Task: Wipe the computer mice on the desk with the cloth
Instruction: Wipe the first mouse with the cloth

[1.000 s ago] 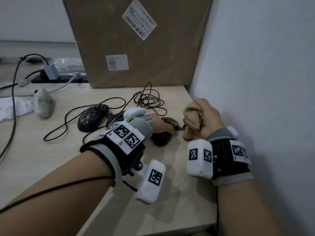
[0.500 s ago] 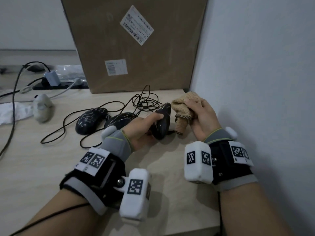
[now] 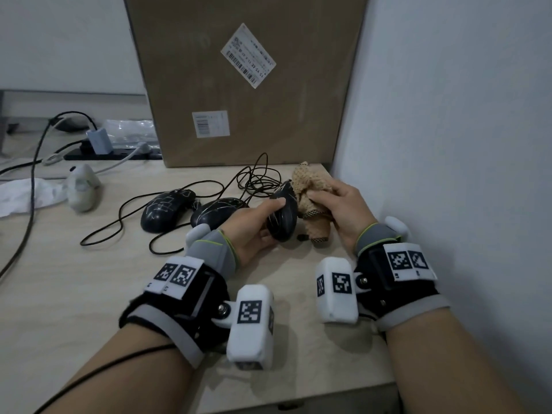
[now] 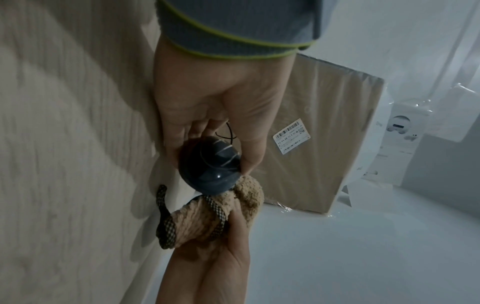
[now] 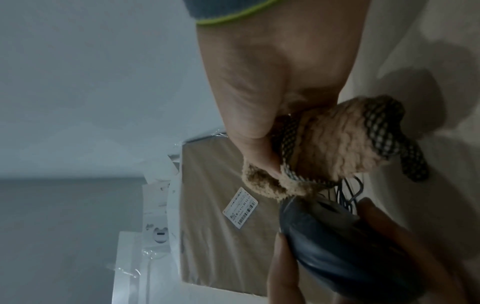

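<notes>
My left hand [image 3: 254,225] grips a black wired mouse [image 3: 282,215] lifted off the desk and tilted on its side; the same mouse [image 4: 210,166] shows in the left wrist view, and the mouse [image 5: 337,242] fills the lower part of the right wrist view. My right hand [image 3: 337,204] holds a bunched tan cloth [image 3: 310,189] with checkered trim and presses it against the mouse's right side. The cloth [image 4: 207,214] touches the mouse's rear end, and the cloth [image 5: 332,148] sits under my thumb. Two more black mice [image 3: 167,209] [image 3: 216,212] lie on the desk to the left.
A large cardboard box [image 3: 245,79] stands at the back against the wall. Tangled black cables [image 3: 254,177] lie before it. A white mouse [image 3: 82,186], white tissue [image 3: 24,195] and a power strip [image 3: 110,152] with a charger sit at the left. The wall runs close on the right.
My left hand has lifted the mouse off the desk and turned it on its side. My right hand has brought the cloth up against it.
</notes>
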`<state>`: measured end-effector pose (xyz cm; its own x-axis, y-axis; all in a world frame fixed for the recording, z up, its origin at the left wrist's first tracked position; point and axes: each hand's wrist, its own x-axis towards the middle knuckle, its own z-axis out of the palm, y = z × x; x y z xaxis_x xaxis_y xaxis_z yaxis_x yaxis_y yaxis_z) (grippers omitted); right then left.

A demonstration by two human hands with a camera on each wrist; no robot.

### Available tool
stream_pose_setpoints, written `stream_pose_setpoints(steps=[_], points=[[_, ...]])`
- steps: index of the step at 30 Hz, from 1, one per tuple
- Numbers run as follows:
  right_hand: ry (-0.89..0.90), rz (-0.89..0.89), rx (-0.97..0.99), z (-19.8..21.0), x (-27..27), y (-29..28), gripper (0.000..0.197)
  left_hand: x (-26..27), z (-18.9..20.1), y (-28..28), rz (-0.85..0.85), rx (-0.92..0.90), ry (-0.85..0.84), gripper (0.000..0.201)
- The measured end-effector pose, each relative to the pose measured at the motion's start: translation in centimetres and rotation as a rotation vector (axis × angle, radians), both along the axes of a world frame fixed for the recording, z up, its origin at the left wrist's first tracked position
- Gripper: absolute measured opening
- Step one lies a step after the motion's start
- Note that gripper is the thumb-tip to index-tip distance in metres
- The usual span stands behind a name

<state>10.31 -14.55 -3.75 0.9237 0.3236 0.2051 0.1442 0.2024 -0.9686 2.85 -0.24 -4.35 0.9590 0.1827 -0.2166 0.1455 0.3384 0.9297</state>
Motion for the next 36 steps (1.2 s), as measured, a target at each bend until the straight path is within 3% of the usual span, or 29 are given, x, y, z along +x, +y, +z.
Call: stream_pose_setpoints(steps=[6, 14, 20, 24, 29, 36], points=[[-0.128, 0.064, -0.162, -0.2, -0.2, 0.4, 0.048, 0.0, -0.2, 0.0, 0.003, 0.008, -0.031, 0.022], [-0.209, 0.085, -0.315, -0.5, -0.5, 0.7, 0.039, 0.4, 0.3, 0.5, 0.092, -0.203, -0.174, 0.022], [-0.159, -0.142, -0.175, -0.5, 0.1, 0.8, 0.029, 0.4, 0.2, -0.2, 0.057, -0.193, -0.163, 0.019], [-0.257, -0.116, -0.210, -0.3, -0.3, 1.2, 0.034, 0.5, -0.2, -0.2, 0.024, -0.109, -0.144, 0.018], [-0.218, -0.051, -0.265, -0.6, 0.0, 1.4, 0.036, 0.6, -0.4, -0.1, 0.027, -0.032, -0.152, 0.028], [-0.171, -0.078, -0.224, -1.3, 0.7, 1.7, 0.042, 0.9, -0.3, -0.1, 0.017, -0.159, -0.121, 0.021]])
